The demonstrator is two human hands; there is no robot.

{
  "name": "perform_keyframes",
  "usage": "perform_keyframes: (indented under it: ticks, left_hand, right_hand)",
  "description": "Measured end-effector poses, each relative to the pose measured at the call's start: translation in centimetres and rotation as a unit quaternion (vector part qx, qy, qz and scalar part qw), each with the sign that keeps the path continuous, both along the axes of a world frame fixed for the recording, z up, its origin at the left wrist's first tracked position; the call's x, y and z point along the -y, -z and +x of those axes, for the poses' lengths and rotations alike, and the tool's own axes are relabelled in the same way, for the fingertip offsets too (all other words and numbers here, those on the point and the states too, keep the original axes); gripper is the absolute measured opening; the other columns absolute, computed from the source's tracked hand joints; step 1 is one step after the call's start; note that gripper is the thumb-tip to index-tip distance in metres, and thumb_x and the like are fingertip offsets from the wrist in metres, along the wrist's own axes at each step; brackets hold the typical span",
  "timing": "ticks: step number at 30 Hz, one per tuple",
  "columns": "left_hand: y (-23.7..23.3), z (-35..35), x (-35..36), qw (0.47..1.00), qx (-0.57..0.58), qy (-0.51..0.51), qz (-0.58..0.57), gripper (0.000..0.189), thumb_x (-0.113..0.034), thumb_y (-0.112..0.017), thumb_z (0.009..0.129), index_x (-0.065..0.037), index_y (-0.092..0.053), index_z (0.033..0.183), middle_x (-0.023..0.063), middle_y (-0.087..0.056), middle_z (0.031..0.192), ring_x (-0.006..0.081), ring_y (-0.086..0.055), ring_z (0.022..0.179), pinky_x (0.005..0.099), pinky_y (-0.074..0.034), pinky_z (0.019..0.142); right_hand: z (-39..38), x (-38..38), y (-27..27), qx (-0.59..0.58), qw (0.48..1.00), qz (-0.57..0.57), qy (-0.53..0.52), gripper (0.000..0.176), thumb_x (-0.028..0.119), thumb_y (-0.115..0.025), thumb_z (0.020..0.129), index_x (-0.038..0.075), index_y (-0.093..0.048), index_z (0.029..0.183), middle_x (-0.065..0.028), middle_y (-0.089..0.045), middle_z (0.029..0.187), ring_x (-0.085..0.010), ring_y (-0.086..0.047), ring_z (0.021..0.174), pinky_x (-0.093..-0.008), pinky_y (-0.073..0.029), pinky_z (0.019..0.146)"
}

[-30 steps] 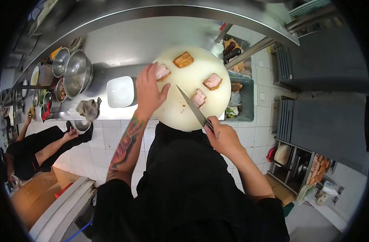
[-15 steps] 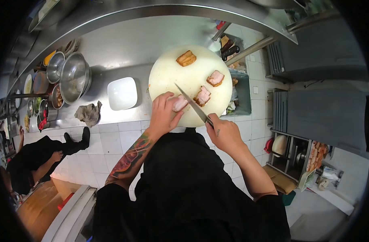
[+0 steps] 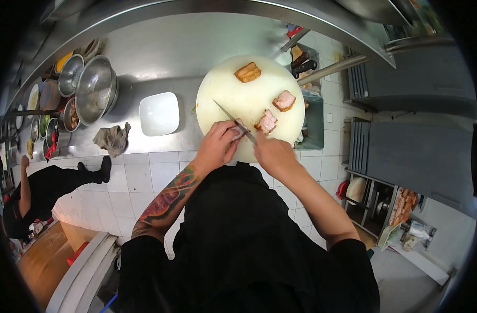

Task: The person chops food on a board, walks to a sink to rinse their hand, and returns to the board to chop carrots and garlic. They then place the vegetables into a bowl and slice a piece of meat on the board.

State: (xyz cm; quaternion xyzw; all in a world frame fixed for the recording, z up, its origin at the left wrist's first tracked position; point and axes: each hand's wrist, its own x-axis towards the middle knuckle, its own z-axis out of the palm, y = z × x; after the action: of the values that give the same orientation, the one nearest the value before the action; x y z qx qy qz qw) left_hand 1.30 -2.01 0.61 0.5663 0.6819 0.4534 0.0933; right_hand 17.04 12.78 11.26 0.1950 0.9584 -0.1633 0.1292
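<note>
On the round white cutting board (image 3: 223,83), my left hand (image 3: 215,146) is closed on a piece of pork (image 3: 238,133), its fingers covering most of the piece. My right hand (image 3: 276,157) grips a knife, and the knife blade (image 3: 229,115) slants up and left across that piece, against the left fingertips. How deep the edge sits in the meat cannot be made out. Two pale-topped pork chunks lie to the right, the nearer chunk (image 3: 267,122) close to the blade and the farther chunk (image 3: 284,100) beyond it. A browned slab of pork (image 3: 248,72) rests near the far edge.
A white square bowl (image 3: 159,113) and a crumpled grey cloth (image 3: 112,140) lie left of the board. Metal bowls (image 3: 95,88) stand farther left. Knife handles (image 3: 304,65) poke from a bin at right. A shelf edge (image 3: 197,8) spans overhead. Another person (image 3: 50,190) is at lower left.
My right hand has moved left, bringing the knife across the pork piece under my left fingers. The left hand still holds that piece. The other person has changed posture, and the view has shifted slightly.
</note>
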Motion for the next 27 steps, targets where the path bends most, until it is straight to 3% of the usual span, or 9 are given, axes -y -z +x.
perform_keyframes:
  ticks: [2, 6, 12, 14, 17, 20, 23, 27]
  left_hand:
    - [-0.1, -0.1, -0.1, 1.0, 0.002, -0.002, 0.002, 0.033, 0.0, -0.077, 0.082, -0.002, -0.066, 0.113, 0.0158, -0.061, 0.127, 0.0392, -0.061, 0.113, 0.0458, -0.053, 0.097]
    - [-0.8, 0.3, 0.7, 0.999, -0.003, -0.022, 0.027, 0.033, -0.001, -0.08, 0.08, -0.003, -0.067, 0.11, 0.0182, -0.06, 0.126, 0.0401, -0.061, 0.111, 0.0469, -0.053, 0.094]
    - [0.1, 0.2, 1.0, 0.999, -0.004, -0.02, 0.026, 0.03, 0.001, -0.08, 0.08, -0.003, -0.067, 0.107, 0.0172, -0.061, 0.123, 0.0393, -0.061, 0.11, 0.0465, -0.053, 0.093]
    - [0.2, 0.2, 0.9, 0.999, -0.001, -0.019, 0.029, 0.03, 0.002, -0.08, 0.08, -0.003, -0.067, 0.107, 0.0167, -0.061, 0.122, 0.039, -0.061, 0.109, 0.0462, -0.053, 0.092]
    - [0.3, 0.2, 0.8, 0.999, 0.004, -0.018, 0.034, 0.029, 0.003, -0.079, 0.08, -0.004, -0.066, 0.106, 0.0157, -0.062, 0.121, 0.0387, -0.062, 0.108, 0.0459, -0.053, 0.092]
    - [0.4, 0.5, 0.8, 0.999, 0.007, -0.024, 0.033, 0.03, 0.003, -0.079, 0.08, -0.004, -0.066, 0.106, 0.0151, -0.062, 0.12, 0.0387, -0.062, 0.107, 0.0456, -0.053, 0.092]
    - [0.3, 0.5, 1.0, 0.999, 0.005, -0.035, 0.033, 0.03, 0.003, -0.08, 0.08, -0.004, -0.066, 0.106, 0.0157, -0.062, 0.12, 0.0385, -0.062, 0.108, 0.0454, -0.053, 0.092]
    - [0.3, 0.6, 1.6, 0.997, 0.011, -0.062, 0.041, 0.03, 0.002, -0.081, 0.079, -0.003, -0.066, 0.105, 0.0164, -0.062, 0.118, 0.0382, -0.061, 0.11, 0.0453, -0.053, 0.092]
  right_hand:
    - [-2.1, -0.2, 2.6, -0.089, 0.995, -0.032, 0.022, 0.021, 0.021, -0.063, 0.101, 0.001, -0.056, 0.101, -0.02, -0.069, 0.07, -0.0416, -0.072, 0.069, -0.0534, -0.056, 0.064]
    - [-0.6, -0.8, -0.4, -0.08, 0.995, -0.047, 0.022, 0.022, 0.021, -0.064, 0.101, 0.001, -0.055, 0.101, -0.0199, -0.069, 0.07, -0.0413, -0.072, 0.069, -0.0531, -0.056, 0.063]
    - [4.0, 0.6, -5.1, 0.008, 0.999, -0.033, -0.005, 0.021, 0.02, -0.063, 0.101, 0.001, -0.055, 0.103, -0.0199, -0.069, 0.07, -0.0411, -0.071, 0.066, -0.0524, -0.055, 0.061]
    - [4.4, 0.8, -5.9, 0.077, 0.996, -0.039, 0.007, 0.021, 0.021, -0.062, 0.103, 0.003, -0.053, 0.105, -0.0207, -0.07, 0.072, -0.045, -0.07, 0.069, -0.0567, -0.054, 0.065]
    - [3.2, 0.8, -5.3, 0.074, 0.996, -0.046, 0.005, 0.022, 0.022, -0.062, 0.103, 0.003, -0.054, 0.105, -0.0219, -0.069, 0.072, -0.0448, -0.07, 0.07, -0.0567, -0.054, 0.066]
    - [-0.2, 0.8, 3.4, -0.004, 0.999, -0.04, 0.017, 0.022, 0.023, -0.062, 0.103, 0.002, -0.055, 0.104, -0.0224, -0.069, 0.073, -0.0445, -0.071, 0.072, -0.0567, -0.054, 0.067]
    - [-2.3, 0.3, 2.6, -0.089, 0.994, -0.059, 0.026, 0.021, 0.022, -0.063, 0.102, 0.002, -0.055, 0.102, -0.0226, -0.07, 0.074, -0.0448, -0.071, 0.073, -0.0565, -0.054, 0.067]
    - [0.0, 0.4, -1.9, -0.043, 0.997, -0.052, 0.02, 0.022, 0.022, -0.065, 0.101, 0.001, -0.056, 0.102, -0.0201, -0.069, 0.069, -0.0424, -0.072, 0.07, -0.0537, -0.056, 0.065]
